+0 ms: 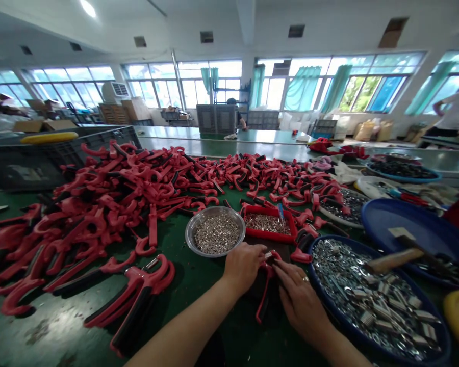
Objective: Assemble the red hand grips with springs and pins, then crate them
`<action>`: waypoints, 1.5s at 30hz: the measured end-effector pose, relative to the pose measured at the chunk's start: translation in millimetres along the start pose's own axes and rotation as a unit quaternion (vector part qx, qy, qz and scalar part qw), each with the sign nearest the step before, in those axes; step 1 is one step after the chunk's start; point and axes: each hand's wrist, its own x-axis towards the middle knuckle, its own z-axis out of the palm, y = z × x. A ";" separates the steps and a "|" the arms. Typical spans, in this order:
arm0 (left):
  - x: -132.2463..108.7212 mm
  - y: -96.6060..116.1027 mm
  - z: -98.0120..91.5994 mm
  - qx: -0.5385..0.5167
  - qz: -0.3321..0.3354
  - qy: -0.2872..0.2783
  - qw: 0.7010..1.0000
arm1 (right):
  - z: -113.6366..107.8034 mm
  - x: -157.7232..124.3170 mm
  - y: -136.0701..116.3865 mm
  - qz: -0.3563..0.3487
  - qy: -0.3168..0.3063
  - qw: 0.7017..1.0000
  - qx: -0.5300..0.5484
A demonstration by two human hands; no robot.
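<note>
Both hands are at a red-and-black plier-like tool [268,293] with curved jaws and a coil spring [268,256], just in front of the bowls. My left hand [244,265] is closed, its fingertips pinching the tool's left side by the spring; the thumb is partly hidden. My right hand [299,295], with a ring on one finger, has its fingers closed against the right side of the same tool. One handle points down toward me between the hands. A similar tool [141,285] with a spring fitted lies on the green table to the left.
A large heap of red tool parts [137,188] spreads across the table. Beyond my hands stand a metal bowl of small pins [188,235] and a red tray of rivets [292,237]. On the right, a blue basin [317,285] holds springs and metal pieces; a hammer [396,261] rests over it.
</note>
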 end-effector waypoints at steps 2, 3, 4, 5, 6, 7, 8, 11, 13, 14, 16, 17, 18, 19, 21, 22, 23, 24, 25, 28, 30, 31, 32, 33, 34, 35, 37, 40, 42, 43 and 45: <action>1.3 2.1 0.8 0.025 0.011 -0.008 1.000 | -1.0 -3.4 1.7 0.020 -0.006 1.000 -0.005; 1.3 2.2 1.0 0.034 0.017 -0.012 0.999 | -1.9 -4.5 2.5 0.024 -0.013 1.000 -0.002; 0.9 1.9 0.9 0.039 0.023 -0.016 0.999 | -2.9 -5.3 3.4 0.024 -0.020 0.999 0.004; 0.4 1.3 0.6 0.040 0.031 -0.021 0.998 | -3.8 -5.9 4.3 0.024 -0.026 0.999 0.012; 0.0 0.5 0.2 0.040 0.040 -0.027 0.998 | -4.5 -6.2 5.1 0.023 -0.030 0.999 0.020; -0.2 -0.3 -0.2 0.037 0.047 -0.033 0.998 | -5.0 -6.5 5.9 0.024 -0.033 0.999 0.028; -0.1 -0.9 -0.6 0.032 0.052 -0.037 0.997 | -5.3 -6.6 6.7 0.026 -0.037 0.998 0.035; 1.0 -1.3 -0.7 0.023 0.046 -0.032 0.998 | -6.0 -6.4 8.5 0.032 -0.046 0.997 0.057; 1.0 -0.6 0.5 0.033 0.048 -0.024 0.998 | -7.0 -6.1 9.1 0.037 -0.050 0.996 0.069; 0.5 -0.2 1.5 0.047 0.058 -0.022 0.997 | -7.8 -6.0 9.3 0.040 -0.051 0.995 0.073; -1.9 0.0 3.9 0.091 0.090 -0.023 0.991 | -9.5 -6.0 9.2 0.045 -0.056 0.994 0.078; -3.6 -0.4 5.1 0.115 0.107 -0.025 0.987 | -10.4 -6.1 9.1 0.047 -0.058 0.994 0.080; -5.3 -1.3 6.4 0.136 0.121 -0.024 0.983 | -11.2 -6.3 8.8 0.048 -0.060 0.994 0.083; -6.9 -2.6 7.6 0.149 0.127 -0.022 0.980 | -11.8 -6.4 8.6 0.048 -0.063 0.993 0.087; -9.2 -5.9 9.4 0.143 0.122 -0.010 0.982 | -12.5 -6.6 8.1 0.051 -0.066 0.992 0.093; -9.7 -7.5 10.2 0.127 0.114 -0.002 0.985 | -12.6 -6.5 7.9 0.052 -0.067 0.992 0.096; -9.9 -8.9 10.8 0.107 0.109 0.005 0.988 | -12.5 -6.4 7.7 0.053 -0.068 0.992 0.097; -9.7 -9.7 11.3 0.089 0.105 0.012 0.990 | -12.4 -6.2 7.6 0.054 -0.070 0.991 0.098; -9.4 -10.0 11.8 0.074 0.105 0.017 0.992 | -12.3 -5.9 7.5 0.056 -0.072 0.991 0.099; -8.3 -7.9 13.5 0.059 0.110 0.026 0.992 | -12.6 -5.5 7.2 0.061 -0.081 0.990 0.099; -8.1 -5.1 14.9 0.069 0.110 0.031 0.991 | -13.4 -5.7 7.4 0.062 -0.083 0.990 0.098; -8.4 -3.7 15.5 0.082 0.115 0.031 0.989 | -13.9 -6.0 7.8 0.062 -0.084 0.990 0.099; -8.9 -2.3 16.0 0.101 0.123 0.030 0.987 | -14.2 -6.3 8.3 0.062 -0.085 0.989 0.099; -9.6 -1.0 16.4 0.127 0.131 0.027 0.983 | -14.3 -6.6 8.9 0.063 -0.087 0.989 0.100; -10.8 0.2 16.5 0.157 0.137 0.023 0.978 | -14.0 -6.9 9.4 0.064 -0.087 0.989 0.100; -12.4 1.2 16.5 0.188 0.142 0.018 0.972 | -13.4 -7.1 9.7 0.064 -0.087 0.989 0.102; -16.8 2.5 15.6 0.240 0.140 0.006 0.960 | -11.7 -7.1 9.0 0.060 -0.084 0.989 0.106; -24.9 0.9 13.8 0.264 0.130 -0.010 0.956 | -13.7 -6.1 5.5 0.046 -0.072 0.990 0.110; -29.1 -2.9 13.2 0.243 0.126 -0.014 0.962 | -24.3 -5.9 6.2 0.056 -0.041 0.993 0.099; -30.4 -5.4 13.1 0.226 0.124 -0.011 0.966 | -33.3 -6.5 9.4 0.081 -0.015 0.993 0.084; -30.9 -10.2 12.8 0.187 0.115 0.006 0.976 | -57.4 -10.0 24.1 0.176 0.034 0.983 0.034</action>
